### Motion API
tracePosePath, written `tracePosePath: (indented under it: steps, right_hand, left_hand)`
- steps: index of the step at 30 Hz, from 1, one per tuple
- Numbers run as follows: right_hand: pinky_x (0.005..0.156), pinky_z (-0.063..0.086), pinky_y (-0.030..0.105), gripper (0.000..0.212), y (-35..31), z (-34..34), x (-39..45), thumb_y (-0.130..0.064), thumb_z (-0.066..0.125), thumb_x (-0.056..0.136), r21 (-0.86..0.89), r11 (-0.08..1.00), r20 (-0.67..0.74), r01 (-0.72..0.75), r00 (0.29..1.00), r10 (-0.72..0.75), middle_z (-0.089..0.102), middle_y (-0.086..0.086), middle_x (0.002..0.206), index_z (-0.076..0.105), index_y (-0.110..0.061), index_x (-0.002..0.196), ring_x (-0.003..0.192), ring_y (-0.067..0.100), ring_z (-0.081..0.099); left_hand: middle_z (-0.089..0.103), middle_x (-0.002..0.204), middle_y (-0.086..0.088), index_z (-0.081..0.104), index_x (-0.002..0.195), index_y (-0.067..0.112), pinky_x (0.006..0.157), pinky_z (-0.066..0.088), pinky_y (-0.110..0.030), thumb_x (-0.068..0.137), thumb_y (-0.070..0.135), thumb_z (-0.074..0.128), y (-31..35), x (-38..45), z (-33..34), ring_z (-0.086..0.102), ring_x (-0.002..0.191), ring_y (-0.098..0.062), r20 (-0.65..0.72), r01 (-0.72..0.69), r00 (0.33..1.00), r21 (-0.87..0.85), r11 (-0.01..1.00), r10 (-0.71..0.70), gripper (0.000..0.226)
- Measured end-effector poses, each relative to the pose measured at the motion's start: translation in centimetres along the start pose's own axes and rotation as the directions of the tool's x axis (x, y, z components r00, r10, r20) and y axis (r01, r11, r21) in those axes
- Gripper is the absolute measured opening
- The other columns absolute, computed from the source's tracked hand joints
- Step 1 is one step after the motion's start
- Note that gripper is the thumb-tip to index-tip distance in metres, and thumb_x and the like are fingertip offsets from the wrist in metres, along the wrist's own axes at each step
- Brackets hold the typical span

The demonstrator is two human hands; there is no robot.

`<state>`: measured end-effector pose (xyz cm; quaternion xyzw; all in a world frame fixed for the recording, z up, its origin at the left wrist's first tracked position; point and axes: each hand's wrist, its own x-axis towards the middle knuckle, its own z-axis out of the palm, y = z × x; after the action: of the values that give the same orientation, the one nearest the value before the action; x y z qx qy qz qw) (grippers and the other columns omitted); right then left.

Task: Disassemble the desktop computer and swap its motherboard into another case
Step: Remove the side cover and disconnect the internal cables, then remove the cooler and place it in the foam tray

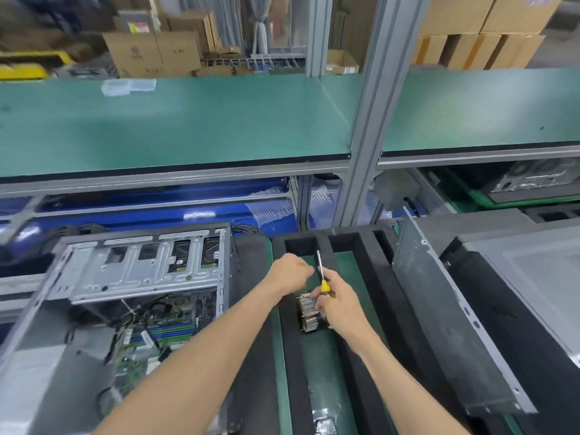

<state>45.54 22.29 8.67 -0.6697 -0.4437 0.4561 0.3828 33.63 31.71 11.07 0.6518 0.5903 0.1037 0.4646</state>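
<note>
Right hand (337,304) grasping yellow-handled screwdriver (322,274), shaft pointing up and away, tip over the black foam tray (370,271). Same hand also resting on finned heatsink (308,313), which sits on the green strip between foam rails; whether fingers actually pinch it, can't tell. Left hand (290,271) just left of the shaft, fingers curled, apparently holding nothing, maybe a screw but too blurred to say. Open case (131,277) w/ motherboard (147,340) lies to the left of both hands, left hand nearer, long axis running roughly toward the camera. Board still inside, green PCB, blue RAM slots, black cables draped over it. Second case (470,324) on the right, side panel up. Likely next: back to the board w/ the driver.
</note>
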Motion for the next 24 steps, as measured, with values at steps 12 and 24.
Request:
tracePosePath:
  steps: [12, 24]
  right_hand:
    - [0.056, 0.045, 0.029, 0.028, -8.1, 9.2, -5.0, 0.004, 0.051, 0.096, -0.005, 0.977, 0.155, 0.215, 0.965, -0.211, 0.07, 0.007, 0.098, 0.052, -0.015, 0.117, 0.063, 0.014, 0.062]
    - [0.068, 0.053, 0.035, 0.01, -9.3, 14.2, -8.1, -0.01, 0.071, 0.089, -0.191, 0.941, 0.144, 0.279, 0.956, -0.254, 0.071, 0.008, 0.081, 0.069, -0.019, 0.092, 0.061, 0.015, 0.062]
  left_hand:
    - [0.073, 0.09, 0.0, 0.075, 0.097, 0.007, 0.075, 0.055, -0.024, 0.1, 0.02, 0.059, -6.2, -9.2, -12.1, 0.066, 0.077, -0.008, -0.172, -0.147, 0.981, -0.383, 0.912, 0.086, 0.021]
    - [0.077, 0.091, -0.004, 0.074, 0.098, 0.01, 0.068, 0.054, -0.023, 0.098, 0.019, 0.062, -14.2, -13.8, -16.3, 0.072, 0.078, -0.013, -0.197, -0.094, 0.98, -0.546, 0.833, -0.018, 0.015]
